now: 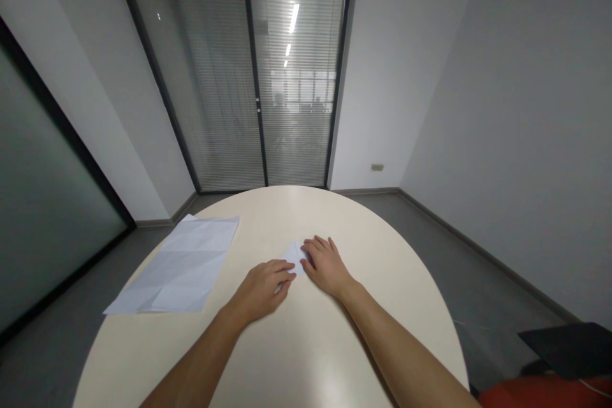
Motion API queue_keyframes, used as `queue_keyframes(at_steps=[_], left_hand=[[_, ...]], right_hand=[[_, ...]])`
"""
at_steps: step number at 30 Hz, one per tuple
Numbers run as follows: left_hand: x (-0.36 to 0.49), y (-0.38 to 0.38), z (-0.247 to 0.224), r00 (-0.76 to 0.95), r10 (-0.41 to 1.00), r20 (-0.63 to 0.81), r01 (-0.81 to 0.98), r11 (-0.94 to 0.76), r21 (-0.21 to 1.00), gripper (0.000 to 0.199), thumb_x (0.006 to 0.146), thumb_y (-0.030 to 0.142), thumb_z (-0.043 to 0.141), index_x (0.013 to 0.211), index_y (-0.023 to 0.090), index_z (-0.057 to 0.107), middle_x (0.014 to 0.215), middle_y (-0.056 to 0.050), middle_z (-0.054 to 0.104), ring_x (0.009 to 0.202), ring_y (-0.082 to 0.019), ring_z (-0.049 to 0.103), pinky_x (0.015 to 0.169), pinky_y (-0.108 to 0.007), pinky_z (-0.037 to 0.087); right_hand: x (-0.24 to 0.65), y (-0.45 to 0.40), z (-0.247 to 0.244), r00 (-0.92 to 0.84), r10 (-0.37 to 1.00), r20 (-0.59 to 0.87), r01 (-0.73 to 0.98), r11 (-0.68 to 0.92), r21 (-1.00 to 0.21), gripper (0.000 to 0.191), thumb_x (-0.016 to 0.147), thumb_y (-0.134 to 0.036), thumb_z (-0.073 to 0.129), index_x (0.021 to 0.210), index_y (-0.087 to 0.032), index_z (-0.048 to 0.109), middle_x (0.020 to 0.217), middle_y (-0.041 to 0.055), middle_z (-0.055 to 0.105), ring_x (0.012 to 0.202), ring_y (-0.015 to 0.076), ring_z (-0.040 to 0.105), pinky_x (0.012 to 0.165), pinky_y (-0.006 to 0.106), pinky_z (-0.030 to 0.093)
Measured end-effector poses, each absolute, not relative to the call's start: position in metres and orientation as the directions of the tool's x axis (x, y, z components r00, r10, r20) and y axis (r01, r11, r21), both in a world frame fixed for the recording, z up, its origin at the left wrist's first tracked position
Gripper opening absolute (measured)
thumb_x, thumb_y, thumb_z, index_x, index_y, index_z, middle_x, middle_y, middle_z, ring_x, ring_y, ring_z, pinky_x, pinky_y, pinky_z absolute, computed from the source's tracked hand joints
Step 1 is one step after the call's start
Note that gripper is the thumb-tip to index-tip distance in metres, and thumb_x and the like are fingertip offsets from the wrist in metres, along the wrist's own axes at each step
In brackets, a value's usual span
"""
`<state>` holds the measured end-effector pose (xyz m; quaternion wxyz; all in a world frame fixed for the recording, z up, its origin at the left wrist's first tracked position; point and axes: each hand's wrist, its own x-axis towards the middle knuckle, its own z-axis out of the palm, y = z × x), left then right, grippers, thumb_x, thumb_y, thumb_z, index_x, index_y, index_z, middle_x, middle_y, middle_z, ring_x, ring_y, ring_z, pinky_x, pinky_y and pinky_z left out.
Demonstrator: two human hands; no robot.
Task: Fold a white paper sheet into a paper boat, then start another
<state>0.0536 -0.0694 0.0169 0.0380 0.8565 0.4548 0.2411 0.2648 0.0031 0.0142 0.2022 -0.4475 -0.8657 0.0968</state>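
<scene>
A small folded paper point(295, 254), white with a crease down its middle, lies on the round table between my hands. At its lower left edge, my left hand point(265, 285) has the thumb and fingers closed on the paper. My right hand point(326, 264) rests over the right side, its thumb and fingertips holding the paper against the tabletop. Both hands cover parts of the folded shape, so its full outline is hidden.
A large creased sheet of white paper point(184, 268) lies on the left of the cream round table point(296, 357), overhanging its edge. Beyond stands a glass partition with blinds point(215, 76). A black flat object point(571, 347) sits above something red at the lower right.
</scene>
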Motion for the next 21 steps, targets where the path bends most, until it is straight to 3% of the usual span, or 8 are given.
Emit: queue_keyframes(at_steps=[9,15,21], left_hand=[[0.0523,-0.0651,0.0087,0.409,0.816,0.409,0.793,-0.540,0.282,0.028,0.095,0.018,0.053,0.112,0.026,0.075,0.128,-0.005,0.071,0.119,-0.023,0.065,0.104,-0.043,0.052],[0.0499,-0.0634,0.0088,0.336,0.858,0.387,0.851,-0.453,0.265,0.028,0.098,0.024,0.051,0.115,0.022,0.073,0.128,-0.008,0.071,0.120,-0.025,0.066,0.103,-0.043,0.052],[0.0459,-0.0656,0.0069,0.361,0.855,0.372,0.857,-0.462,0.228,0.032,0.096,0.031,0.058,0.126,0.026,0.067,0.136,-0.009,0.066,0.126,-0.028,0.061,0.110,-0.051,0.043]], right_hand=[[0.2676,0.0062,0.0126,-0.449,0.858,0.251,0.771,0.514,-0.375,0.054,0.089,-0.041,0.064,0.136,-0.018,0.054,0.147,0.0161,0.053,0.141,0.0324,0.041,0.119,0.058,0.020],[0.2706,0.0089,0.0112,-0.360,0.892,0.273,0.824,0.441,-0.357,0.047,0.092,-0.038,0.059,0.135,-0.017,0.055,0.146,0.0164,0.054,0.137,0.0333,0.044,0.117,0.058,0.023],[0.2740,0.0104,0.0171,-0.274,0.923,0.269,0.875,0.356,-0.328,0.037,0.093,-0.037,0.058,0.120,-0.014,0.064,0.123,0.0190,0.065,0.118,0.0326,0.056,0.102,0.045,0.043]])
